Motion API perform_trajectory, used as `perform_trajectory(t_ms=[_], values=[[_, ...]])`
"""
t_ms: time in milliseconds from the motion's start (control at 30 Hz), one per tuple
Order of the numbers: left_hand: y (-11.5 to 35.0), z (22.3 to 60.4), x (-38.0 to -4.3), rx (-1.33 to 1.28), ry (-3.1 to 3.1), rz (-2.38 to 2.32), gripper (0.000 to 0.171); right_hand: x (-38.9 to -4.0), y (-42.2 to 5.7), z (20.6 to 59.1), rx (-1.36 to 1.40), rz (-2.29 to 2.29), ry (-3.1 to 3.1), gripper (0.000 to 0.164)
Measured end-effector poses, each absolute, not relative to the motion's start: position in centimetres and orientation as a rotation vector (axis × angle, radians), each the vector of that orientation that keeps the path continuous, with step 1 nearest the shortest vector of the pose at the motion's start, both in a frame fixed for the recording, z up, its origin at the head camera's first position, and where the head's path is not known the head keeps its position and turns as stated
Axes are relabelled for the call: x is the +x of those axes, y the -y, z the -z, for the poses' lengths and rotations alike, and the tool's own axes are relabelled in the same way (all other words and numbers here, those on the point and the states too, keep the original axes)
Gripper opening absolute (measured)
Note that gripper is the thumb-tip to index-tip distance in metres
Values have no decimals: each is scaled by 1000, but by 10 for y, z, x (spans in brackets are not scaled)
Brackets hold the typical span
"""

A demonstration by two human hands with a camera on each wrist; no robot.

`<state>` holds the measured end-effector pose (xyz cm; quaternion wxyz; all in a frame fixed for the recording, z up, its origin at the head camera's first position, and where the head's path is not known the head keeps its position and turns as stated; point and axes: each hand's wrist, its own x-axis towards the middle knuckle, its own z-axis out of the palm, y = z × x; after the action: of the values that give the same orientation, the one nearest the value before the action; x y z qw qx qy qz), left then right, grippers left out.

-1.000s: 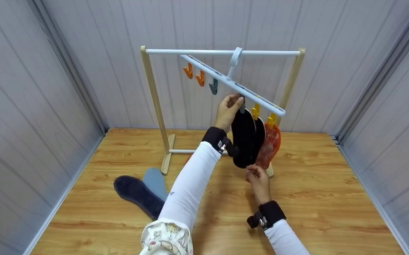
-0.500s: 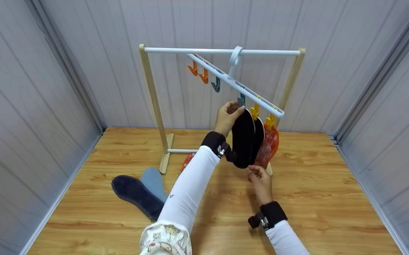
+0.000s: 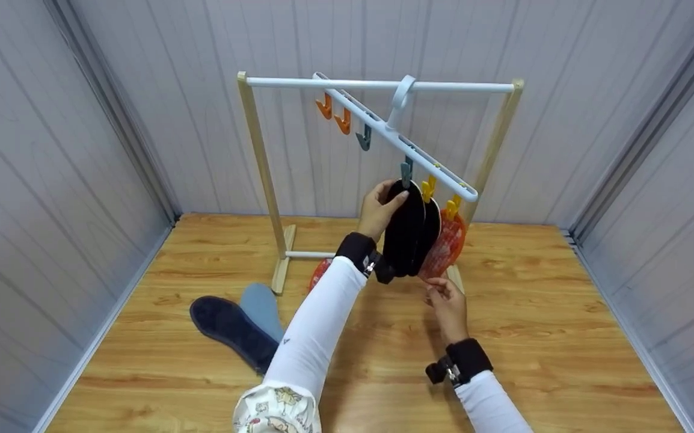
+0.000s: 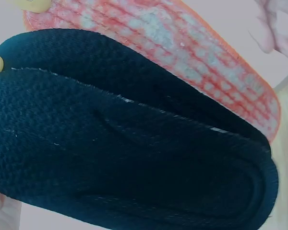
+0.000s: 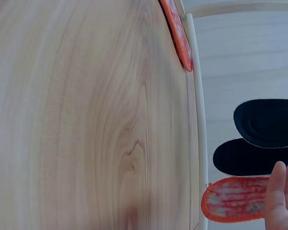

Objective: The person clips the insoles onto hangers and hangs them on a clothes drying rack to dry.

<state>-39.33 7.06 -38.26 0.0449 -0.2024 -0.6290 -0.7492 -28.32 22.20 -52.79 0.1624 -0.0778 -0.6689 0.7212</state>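
A black insole [image 3: 404, 240] hangs upright from a grey-green clip [image 3: 406, 171] on the white clip hanger [image 3: 392, 133]. My left hand [image 3: 378, 210] pinches its edge just below that clip, thumb in front. Behind it, a second black insole [image 3: 430, 234] and an orange-edged red patterned insole [image 3: 448, 246] hang from yellow clips [image 3: 428, 189]. Below the red one's lower end is my right hand [image 3: 448, 304], fingers loosely bent around nothing. The left wrist view shows the first black insole [image 4: 134, 158] overlapping the second; the right wrist view catches the right-hand fingers [image 5: 277, 187] before the red insole.
The hanger hooks over a rack's white bar [image 3: 323, 83]. Two orange clips [image 3: 342, 122] and another grey-green clip [image 3: 364, 138] hold nothing. On the wooden table lie a dark blue insole [image 3: 233, 328], a light blue one [image 3: 260, 307] and a red one [image 3: 318, 275] partly behind my left sleeve.
My left hand has come off the grey-green clip and slid down onto the black insole's upper edge. The hanger and its insoles have swung slightly left; my right hand shifted slightly right.
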Motion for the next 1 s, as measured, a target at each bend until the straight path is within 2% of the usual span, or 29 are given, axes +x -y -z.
perform_trajectory(t_ms=[233,500,833,967,1000], values=[[-61,399,-394,-616,1950,2223,41,-284,-224,527,-218,-2064,1887,22],[-53,440,-414,-552,1953,2196,37,-280,-225,528,-137,-2048,1929,16],[-9,450,-396,-469,2027,2169,29,-264,-210,526,-202,-2056,1952,21],[13,475,-403,-399,2175,2046,30,-257,-203,526,-237,-2116,1920,25],[18,492,-412,-411,2199,2007,30,-255,-202,526,-248,-2125,1917,25]])
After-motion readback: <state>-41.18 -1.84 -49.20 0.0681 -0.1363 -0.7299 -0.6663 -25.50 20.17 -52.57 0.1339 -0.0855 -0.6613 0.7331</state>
